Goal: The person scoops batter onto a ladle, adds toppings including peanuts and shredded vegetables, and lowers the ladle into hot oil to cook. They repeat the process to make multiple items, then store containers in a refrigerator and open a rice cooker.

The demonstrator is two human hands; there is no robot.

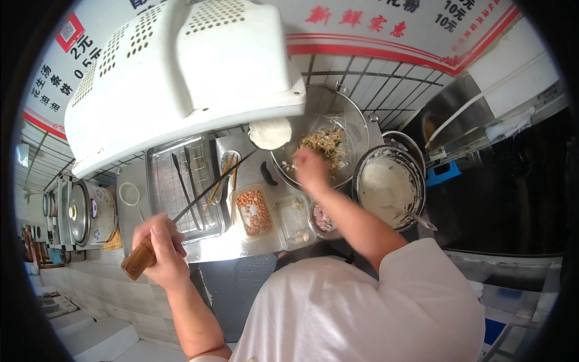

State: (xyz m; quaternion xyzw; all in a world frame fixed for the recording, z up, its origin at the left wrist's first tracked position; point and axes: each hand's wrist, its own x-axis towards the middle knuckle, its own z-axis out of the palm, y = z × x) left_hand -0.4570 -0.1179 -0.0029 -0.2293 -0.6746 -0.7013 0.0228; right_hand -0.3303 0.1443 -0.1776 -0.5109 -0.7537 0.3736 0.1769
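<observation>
My left hand [160,249] is closed around the wooden handle of a long metal ladle [217,181]. Pale batter [270,133] covers the ladle's round head, near the rim of a large metal basin [365,131]. My right hand [311,167] is at the near edge of a heap of shredded filling [332,142] in that basin; its fingers look bent, but blur hides whether they hold any. To the right stands a dark-rimmed pot of batter [388,183] with a spoon in it. A small bowl of pinkish meat [322,218] sits below my right forearm.
Peanuts [254,212] fill a plastic tub beside another clear container [291,224]. A wire rack tray [181,190] holds black tongs [190,185]; chopsticks [219,185] lie beside it. A small strainer [129,193] and a lidded pot [81,212] are at left. A white perforated housing [181,81] overhangs the counter.
</observation>
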